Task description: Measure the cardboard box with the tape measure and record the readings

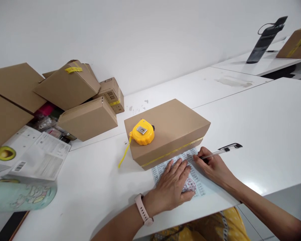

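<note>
My left hand (172, 185) lies flat with fingers spread on a printed sheet of paper (199, 182) near the table's front edge. It wears a pink wristwatch (143, 210). My right hand (213, 165) is closed on a pen (222, 150), whose tip touches the sheet just in front of a closed cardboard box (173, 129). A yellow tape measure (141, 132) sits on the box's left end, its strap hanging over the side.
The white table (261, 134) stretches right. Several cardboard boxes (72, 97) are piled at the back left, with leaflets (40, 155) and a pale green bottle (20, 195) in front. A dark device (264, 40) and another box (297, 43) stand on a far table.
</note>
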Demonstrator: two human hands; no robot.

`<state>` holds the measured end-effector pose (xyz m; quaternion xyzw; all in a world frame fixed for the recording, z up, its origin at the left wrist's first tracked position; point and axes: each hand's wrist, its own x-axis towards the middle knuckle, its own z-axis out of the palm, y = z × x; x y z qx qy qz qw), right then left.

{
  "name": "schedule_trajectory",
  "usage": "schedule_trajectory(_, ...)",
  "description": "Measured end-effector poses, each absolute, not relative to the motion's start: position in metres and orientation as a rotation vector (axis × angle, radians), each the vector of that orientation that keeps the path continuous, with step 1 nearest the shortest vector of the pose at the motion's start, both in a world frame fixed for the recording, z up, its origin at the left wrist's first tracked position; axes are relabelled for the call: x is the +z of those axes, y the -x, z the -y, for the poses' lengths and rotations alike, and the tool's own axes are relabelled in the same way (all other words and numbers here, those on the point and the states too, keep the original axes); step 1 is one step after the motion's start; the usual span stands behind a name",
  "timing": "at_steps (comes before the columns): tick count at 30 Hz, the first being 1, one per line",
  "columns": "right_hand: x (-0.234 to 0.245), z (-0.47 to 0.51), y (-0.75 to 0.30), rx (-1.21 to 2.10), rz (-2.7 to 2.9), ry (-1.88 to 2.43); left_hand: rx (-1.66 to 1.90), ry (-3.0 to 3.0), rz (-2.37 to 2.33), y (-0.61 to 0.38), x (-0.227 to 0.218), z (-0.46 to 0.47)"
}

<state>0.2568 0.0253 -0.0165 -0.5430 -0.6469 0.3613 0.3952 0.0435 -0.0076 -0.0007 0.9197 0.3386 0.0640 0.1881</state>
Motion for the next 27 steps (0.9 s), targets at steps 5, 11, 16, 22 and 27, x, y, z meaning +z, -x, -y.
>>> schedule_trajectory(5, -0.0178, -0.0256, -0.258, 0.899, 1.677, 1.392, 0.181, -2.606, -0.955, -0.0432, -0.003, 0.0082)
schedule_trajectory(11, -0.0212, -0.0268, -0.2584, 0.893, 1.706, 1.374, 0.168, -2.618, -0.957, -0.0437, -0.0015, 0.0076)
schedule_trajectory(16, -0.0209, -0.0264, -0.2583, 0.893, 1.714, 1.375, 0.183, -2.611, -0.958, -0.0443, -0.0018, 0.0073)
schedule_trajectory(22, -0.0184, -0.0264, -0.2568, 0.881, 1.714, 1.382, 0.183, -2.617, -0.954, -0.0436, -0.0018, 0.0074)
schedule_trajectory(27, -0.0158, -0.0267, -0.2558, 0.897, 1.711, 1.396, 0.193, -2.62, -0.954, -0.0437, -0.002, 0.0074)
